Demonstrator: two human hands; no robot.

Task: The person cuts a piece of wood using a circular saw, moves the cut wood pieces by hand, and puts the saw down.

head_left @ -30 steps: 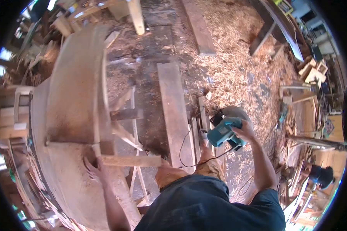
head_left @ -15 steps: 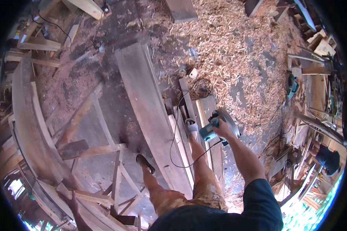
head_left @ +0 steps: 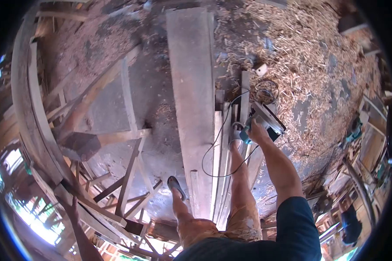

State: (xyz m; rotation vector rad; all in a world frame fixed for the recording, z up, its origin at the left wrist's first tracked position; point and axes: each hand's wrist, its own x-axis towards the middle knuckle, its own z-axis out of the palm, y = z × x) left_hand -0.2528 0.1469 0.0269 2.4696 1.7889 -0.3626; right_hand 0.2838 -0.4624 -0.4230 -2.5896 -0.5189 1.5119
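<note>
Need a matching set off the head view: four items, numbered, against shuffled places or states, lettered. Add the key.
1. Circular saw
2. Wide plank
3. Power cord
4. Left hand

A. Dark, in a loose loop
B. At the timbers on the left side of the view
C. In the right hand
D. Running lengthwise between the feet

Pairs: 1-C, 2-D, 3-A, 4-B
</note>
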